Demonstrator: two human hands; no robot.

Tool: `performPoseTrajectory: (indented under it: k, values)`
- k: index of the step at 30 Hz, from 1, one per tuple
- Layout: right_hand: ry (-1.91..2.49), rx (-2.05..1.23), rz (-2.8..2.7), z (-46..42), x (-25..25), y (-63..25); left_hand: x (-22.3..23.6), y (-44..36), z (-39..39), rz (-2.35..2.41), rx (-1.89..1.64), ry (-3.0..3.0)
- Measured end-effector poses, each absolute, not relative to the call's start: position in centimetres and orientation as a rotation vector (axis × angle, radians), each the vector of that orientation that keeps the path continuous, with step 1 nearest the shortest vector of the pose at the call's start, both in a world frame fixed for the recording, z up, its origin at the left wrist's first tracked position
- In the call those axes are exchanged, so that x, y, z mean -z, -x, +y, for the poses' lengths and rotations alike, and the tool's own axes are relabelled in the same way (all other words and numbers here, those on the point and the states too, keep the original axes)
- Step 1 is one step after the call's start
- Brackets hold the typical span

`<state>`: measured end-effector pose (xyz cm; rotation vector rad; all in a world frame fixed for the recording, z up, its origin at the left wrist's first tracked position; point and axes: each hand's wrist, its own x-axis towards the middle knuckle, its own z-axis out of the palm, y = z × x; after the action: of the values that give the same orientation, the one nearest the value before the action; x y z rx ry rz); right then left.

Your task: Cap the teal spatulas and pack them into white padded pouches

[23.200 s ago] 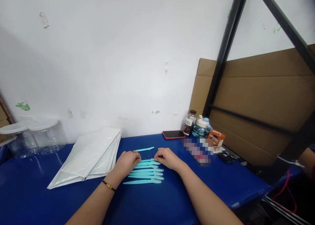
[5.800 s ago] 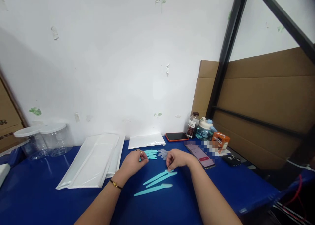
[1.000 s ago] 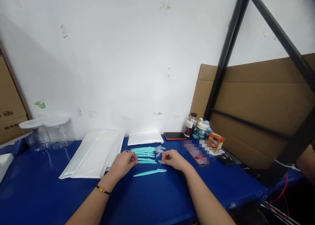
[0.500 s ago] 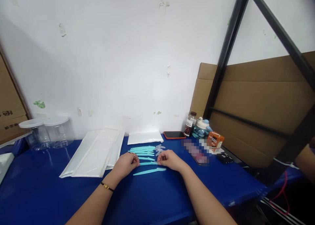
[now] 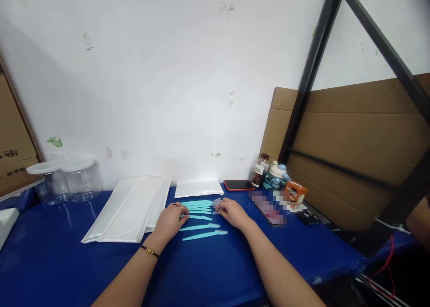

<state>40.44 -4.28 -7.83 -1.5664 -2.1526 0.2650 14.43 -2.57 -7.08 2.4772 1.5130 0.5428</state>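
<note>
Several slim turquoise eyebrow razors (image 5: 200, 217) lie side by side on the blue table, the far ones close together. Two nearer razors (image 5: 205, 235) lie apart from that group, with pale clear caps on their right ends. My left hand (image 5: 173, 219) has its fingers closed at the left ends of the razors, seemingly pinching a handle; the fingertips partly hide the contact. At the right ends is a small heap of clear caps (image 5: 217, 201). My right hand (image 5: 232, 214) bends its fingers together over this heap, apparently on a cap, though the fingertips hide it.
White padded envelopes (image 5: 127, 210) and two clear jars (image 5: 82, 181) stand to the left. Behind the razors are a white packet (image 5: 199, 188) and a red-edged phone (image 5: 239, 185). A brown bottle (image 5: 260, 170), teal cup (image 5: 273, 179) and orange box (image 5: 294, 194) stand right, near a black metal frame (image 5: 302, 96).
My hands have let go of the razor they held, which now lies with a clear cap on its end. Both hands have moved away from me, the right one to the caps.
</note>
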Motion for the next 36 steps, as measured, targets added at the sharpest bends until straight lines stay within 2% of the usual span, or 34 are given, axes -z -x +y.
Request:
performPoseTrajectory:
  k: [3, 10, 18, 26, 31, 36]
  values:
    - [1.559, -0.327, -2.085, -4.4, 8.3, -40.6, 7.0, -14.4, -2.8, 1.51, -0.501, -2.45]
    - [1.422, -0.758, -1.995, -5.0, 8.4, -40.8, 7.0, -14.4, -3.3, 1.479, -0.478, -2.327]
    - [1.34, -0.743, -2.042, -5.4, 8.1, -39.2, 7.5, -15.4, -3.3, 1.377, -0.439, -2.342]
    - [1.614, -0.342, -1.826, -5.2, 7.1, -43.7, 7.6, -15.0, -2.5, 1.517, -0.58, -2.533]
    - [1.718, -0.476, -1.869, -5.1, 8.0, -43.8, 7.3, -15.1, -2.6, 1.545, -0.537, -2.509]
    - [1.581, -0.655, -1.884, -4.7, 9.0, -42.1, 7.2, -15.1, -2.8, 1.5, -0.519, -2.394]
